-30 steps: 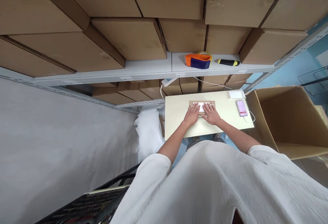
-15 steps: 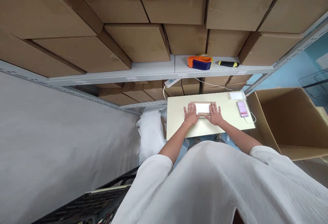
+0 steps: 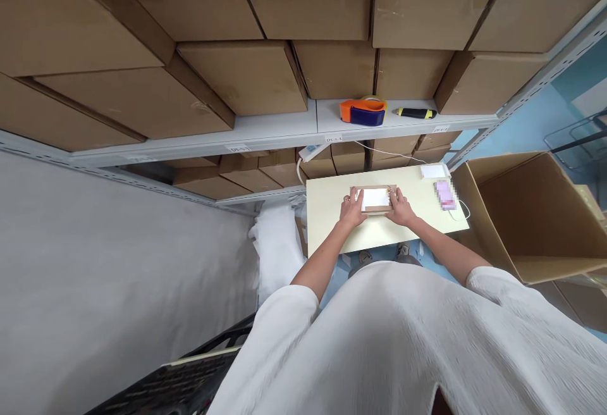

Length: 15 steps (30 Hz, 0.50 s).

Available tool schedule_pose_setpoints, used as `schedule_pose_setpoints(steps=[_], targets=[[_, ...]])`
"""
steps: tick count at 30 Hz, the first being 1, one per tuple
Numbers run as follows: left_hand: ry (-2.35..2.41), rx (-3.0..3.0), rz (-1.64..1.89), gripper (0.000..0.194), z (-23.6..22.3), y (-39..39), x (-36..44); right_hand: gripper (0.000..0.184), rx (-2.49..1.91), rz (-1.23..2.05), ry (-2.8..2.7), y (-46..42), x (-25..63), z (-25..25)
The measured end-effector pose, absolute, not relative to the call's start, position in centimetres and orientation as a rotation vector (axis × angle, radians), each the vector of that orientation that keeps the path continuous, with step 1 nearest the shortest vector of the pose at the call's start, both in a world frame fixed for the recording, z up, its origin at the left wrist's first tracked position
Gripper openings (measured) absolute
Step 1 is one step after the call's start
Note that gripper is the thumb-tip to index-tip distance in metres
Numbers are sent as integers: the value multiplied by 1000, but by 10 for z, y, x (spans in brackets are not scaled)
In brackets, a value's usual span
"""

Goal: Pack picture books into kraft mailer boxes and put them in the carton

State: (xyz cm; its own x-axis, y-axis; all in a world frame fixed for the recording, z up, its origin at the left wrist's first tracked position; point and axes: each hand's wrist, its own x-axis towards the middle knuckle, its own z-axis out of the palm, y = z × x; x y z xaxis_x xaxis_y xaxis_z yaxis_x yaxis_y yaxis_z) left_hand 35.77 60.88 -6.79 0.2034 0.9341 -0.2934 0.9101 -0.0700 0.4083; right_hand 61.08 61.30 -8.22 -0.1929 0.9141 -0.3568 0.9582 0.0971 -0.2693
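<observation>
A small flat cardboard box (image 3: 378, 209) lies on the pale yellow table (image 3: 327, 222), with a white label (image 3: 376, 197) across its top. My left hand (image 3: 352, 209) grips the left end, its thumb near the label's edge and its fingers at the side. At the opposite end, my right hand (image 3: 401, 209) holds the box in a similar way. Parts of both ends are hidden under my fingers.
A blurred purple phone (image 3: 444, 195) and a white box (image 3: 433, 171) rest at the table's right. Above, a shelf carries an orange-and-blue tape dispenser (image 3: 363, 112) and a cutter knife (image 3: 416, 113). A large open carton (image 3: 531, 212) stands at right; white wrapping (image 3: 279, 244) lies left.
Both hands have gone from lying flat with spread fingers over the box's ends to curling around those ends. The view has shifted slightly.
</observation>
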Motion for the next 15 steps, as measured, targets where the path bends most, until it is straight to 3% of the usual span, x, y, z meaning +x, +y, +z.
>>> schedule_pose_setpoints(steps=[8, 15], targets=[[1603, 2047, -163, 135, -50, 615, 358, 126, 1695, -721, 2251, 619, 623, -61], [1596, 2132, -101, 133, -36, 617, 372, 115, 1751, -652, 2351, 610, 645, -37]])
